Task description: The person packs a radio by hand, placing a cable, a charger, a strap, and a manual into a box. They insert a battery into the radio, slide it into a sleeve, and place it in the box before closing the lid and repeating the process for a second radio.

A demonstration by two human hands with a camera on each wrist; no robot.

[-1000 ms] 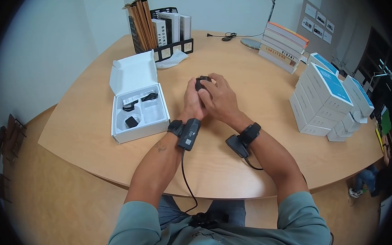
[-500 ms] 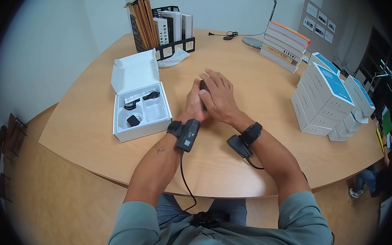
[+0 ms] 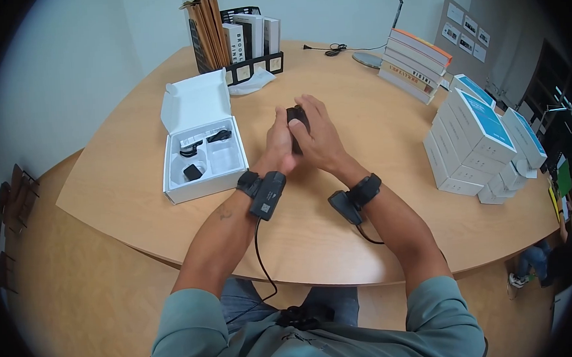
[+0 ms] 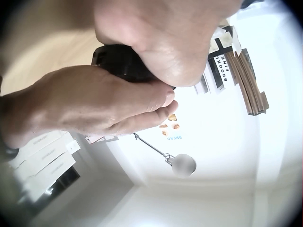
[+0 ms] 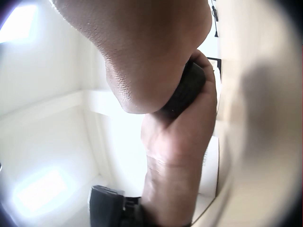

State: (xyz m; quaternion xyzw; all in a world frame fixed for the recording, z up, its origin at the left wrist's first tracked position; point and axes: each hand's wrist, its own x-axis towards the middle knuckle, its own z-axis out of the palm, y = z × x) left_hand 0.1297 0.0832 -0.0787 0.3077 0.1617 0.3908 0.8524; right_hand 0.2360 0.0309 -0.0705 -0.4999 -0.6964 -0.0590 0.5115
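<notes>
Between the two hands, above the middle of the table, is a dark handheld object (image 3: 297, 121), also visible in the left wrist view as a glossy black item (image 4: 124, 63) and in the right wrist view as a black rounded body (image 5: 188, 90). The left hand (image 3: 280, 141) grips it from the left side and below. The right hand (image 3: 319, 136) holds it from the right, its thumb lying over the top face and its other fingers along the far side. What the object is, I cannot tell.
An open white box (image 3: 206, 190) with small black parts stands left of the hands. Behind it are a black file holder (image 3: 255, 68) and white paper (image 3: 252, 82). Stacked books (image 3: 411, 69) and white boxes (image 3: 457, 145) stand at the right.
The right hand, flat over the object half a second ago, now has its thumb on top, and more of the object shows. The left wrist has shifted slightly left.
</notes>
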